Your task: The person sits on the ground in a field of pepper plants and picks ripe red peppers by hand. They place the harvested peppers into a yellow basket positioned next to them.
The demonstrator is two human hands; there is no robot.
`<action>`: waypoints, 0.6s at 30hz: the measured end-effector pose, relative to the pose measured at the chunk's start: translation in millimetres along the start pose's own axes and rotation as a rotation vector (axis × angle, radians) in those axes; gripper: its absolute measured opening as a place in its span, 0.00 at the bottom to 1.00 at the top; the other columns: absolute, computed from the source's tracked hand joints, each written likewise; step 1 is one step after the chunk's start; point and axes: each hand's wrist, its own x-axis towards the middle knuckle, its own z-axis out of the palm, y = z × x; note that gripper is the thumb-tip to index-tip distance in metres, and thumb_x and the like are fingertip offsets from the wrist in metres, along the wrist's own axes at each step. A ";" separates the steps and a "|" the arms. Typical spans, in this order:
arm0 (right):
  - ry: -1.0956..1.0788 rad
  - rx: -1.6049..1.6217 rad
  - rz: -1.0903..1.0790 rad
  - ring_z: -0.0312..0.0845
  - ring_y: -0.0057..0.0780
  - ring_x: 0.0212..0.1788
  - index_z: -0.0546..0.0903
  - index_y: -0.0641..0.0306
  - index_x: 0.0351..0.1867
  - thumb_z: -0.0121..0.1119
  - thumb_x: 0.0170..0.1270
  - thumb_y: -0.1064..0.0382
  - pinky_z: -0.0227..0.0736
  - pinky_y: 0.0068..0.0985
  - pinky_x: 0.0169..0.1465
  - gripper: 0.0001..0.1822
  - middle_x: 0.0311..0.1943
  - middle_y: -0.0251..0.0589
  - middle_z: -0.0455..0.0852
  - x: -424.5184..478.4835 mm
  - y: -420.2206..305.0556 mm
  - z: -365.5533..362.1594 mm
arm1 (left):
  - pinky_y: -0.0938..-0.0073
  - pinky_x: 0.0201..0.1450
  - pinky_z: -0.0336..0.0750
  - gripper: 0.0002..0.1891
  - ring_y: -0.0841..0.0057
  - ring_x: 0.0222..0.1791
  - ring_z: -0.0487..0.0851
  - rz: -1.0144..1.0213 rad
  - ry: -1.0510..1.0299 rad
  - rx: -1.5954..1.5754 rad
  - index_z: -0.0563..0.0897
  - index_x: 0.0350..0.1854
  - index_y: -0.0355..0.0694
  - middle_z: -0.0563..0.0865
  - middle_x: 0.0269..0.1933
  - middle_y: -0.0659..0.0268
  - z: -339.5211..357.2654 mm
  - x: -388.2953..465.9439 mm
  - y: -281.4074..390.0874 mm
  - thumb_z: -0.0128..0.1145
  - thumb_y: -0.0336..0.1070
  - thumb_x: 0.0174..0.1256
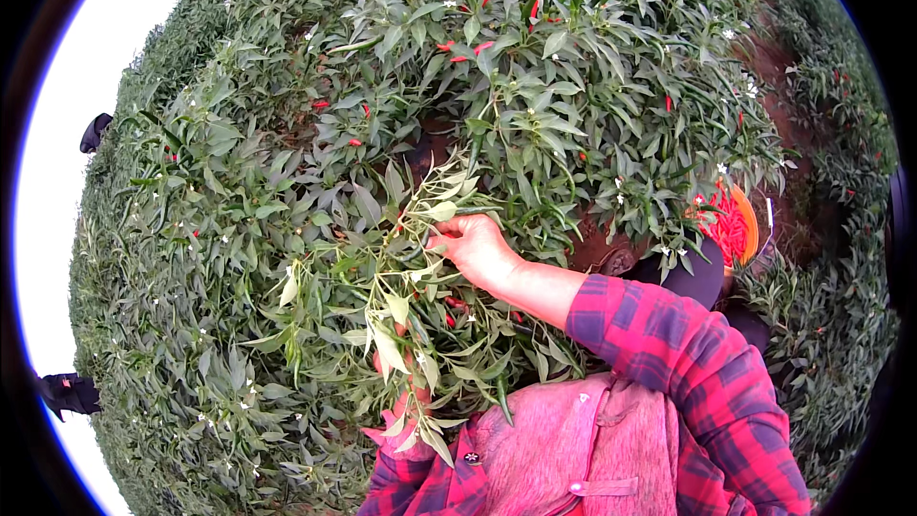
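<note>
Near the middle of the view, my right hand [473,247] reaches into a chilli pepper plant, its thumb and fingertips closed around something red, likely a chilli, only partly visible. A green chilli [476,210] lies just above the fingers. Lower down, my left hand [405,373] is among the stems, largely hidden by pale leaves [387,347], so its grip is unclear. Red chillies [455,302] hang in the foliage below the right hand. A long green chilli [504,398] points down near my pink vest.
An orange container [746,226] of picked red chillies [725,229] stands at the right, beside my dark-clad knee [698,272]. Dense chilli plants surround me, with bare reddish soil [788,115] at the right. Two dark-clothed figures or parts of people show at the left rim.
</note>
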 end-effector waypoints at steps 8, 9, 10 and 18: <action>-0.032 -0.083 0.059 0.78 0.22 0.34 0.86 0.68 0.43 0.64 0.66 0.61 0.73 0.23 0.45 0.12 0.31 0.36 0.87 7.3 -17.7 -16.1 | 0.77 0.34 0.78 0.30 0.72 0.34 0.82 0.028 -0.385 0.033 0.71 0.61 0.29 0.83 0.42 0.58 -0.1 18.0 4.6 0.65 0.44 0.64; -0.081 -0.029 0.094 0.78 0.22 0.34 0.86 0.67 0.42 0.64 0.66 0.60 0.73 0.24 0.45 0.11 0.31 0.36 0.87 4.0 -30.9 -14.9 | 0.77 0.32 0.76 0.28 0.73 0.32 0.81 0.046 -0.406 -0.034 0.72 0.60 0.29 0.82 0.38 0.60 4.2 19.5 12.3 0.65 0.43 0.64; -0.145 -0.042 0.144 0.78 0.23 0.35 0.86 0.66 0.41 0.63 0.66 0.60 0.73 0.25 0.46 0.11 0.31 0.35 0.86 3.3 -42.0 -13.6 | 0.78 0.31 0.75 0.27 0.74 0.30 0.79 0.108 -0.440 -0.022 0.72 0.58 0.28 0.82 0.34 0.62 4.9 25.3 23.0 0.65 0.42 0.64; -0.577 0.133 0.242 0.56 0.11 0.16 0.81 0.66 0.45 0.53 0.74 0.58 0.50 0.15 0.20 0.12 0.24 0.30 0.78 -13.1 -93.9 -42.1 | 0.81 0.32 0.64 0.16 0.85 0.22 0.64 0.375 0.019 0.020 0.74 0.55 0.39 0.69 0.25 0.75 110.9 11.2 56.7 0.59 0.39 0.71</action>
